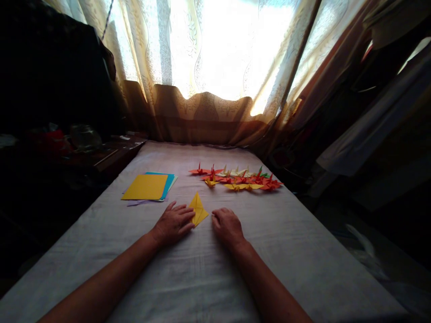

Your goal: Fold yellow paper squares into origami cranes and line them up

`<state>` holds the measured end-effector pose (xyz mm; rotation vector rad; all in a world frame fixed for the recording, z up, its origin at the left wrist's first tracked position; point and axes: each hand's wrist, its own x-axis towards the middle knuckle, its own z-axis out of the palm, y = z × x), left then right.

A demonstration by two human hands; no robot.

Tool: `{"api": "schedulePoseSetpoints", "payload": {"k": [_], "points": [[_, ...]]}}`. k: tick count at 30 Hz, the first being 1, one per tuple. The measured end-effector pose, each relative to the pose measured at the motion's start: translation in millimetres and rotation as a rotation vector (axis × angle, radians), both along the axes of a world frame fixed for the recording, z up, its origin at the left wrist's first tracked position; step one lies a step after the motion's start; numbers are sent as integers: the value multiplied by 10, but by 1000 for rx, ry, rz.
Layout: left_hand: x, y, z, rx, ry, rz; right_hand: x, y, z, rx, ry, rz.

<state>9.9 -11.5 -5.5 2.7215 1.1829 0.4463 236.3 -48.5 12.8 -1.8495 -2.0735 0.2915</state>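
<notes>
A yellow folded paper (199, 212) with a kite-like outline and visible creases lies flat on the cloth-covered table. My left hand (174, 224) rests to its left, fingers stretched out and apart, the fingertips lying on the paper's left edge. Just right of the paper, and apart from it, my right hand (228, 228) lies on the cloth with its fingers curled in. Nothing shows in that hand. Beyond both hands, several folded paper cranes (243, 179) in red, orange, yellow, cream and green stand in rows.
A stack of square paper sheets (145, 187), yellow on top with blue and purple edges below, sits at the left. White cloth (202, 278) covers the table. Lit curtains (202, 107) hang behind it. A glass jar (85, 137) stands on a dark side table. Clothes (357, 130) hang at right.
</notes>
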Motion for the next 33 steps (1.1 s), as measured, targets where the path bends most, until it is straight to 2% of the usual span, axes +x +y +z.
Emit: {"api": "schedulePoseSetpoints", "payload": {"k": [1, 7, 11, 15, 19, 24, 28, 33], "points": [[9, -8, 0, -9, -2, 10, -4, 4, 12, -18, -18, -40], [71, -43, 39, -35, 12, 68, -119, 26, 26, -67, -19, -83], [122, -69, 58, -19, 16, 58, -182, 42, 32, -90, -5, -118], [212, -88, 81, 20, 16, 108, -208, 50, 59, -115, -1, -155], [320, -81, 135, 26, 84, 110, -241, 67, 85, -155, 2, -181], [373, -43, 198, -21, 110, 71, -263, 132, 67, -197, 74, -169], [357, -21, 183, -45, 81, 56, -259, 204, -5, -184, 193, -117], [353, -46, 157, -90, -11, 127, -261, 283, -110, -140, 395, -18]]}}
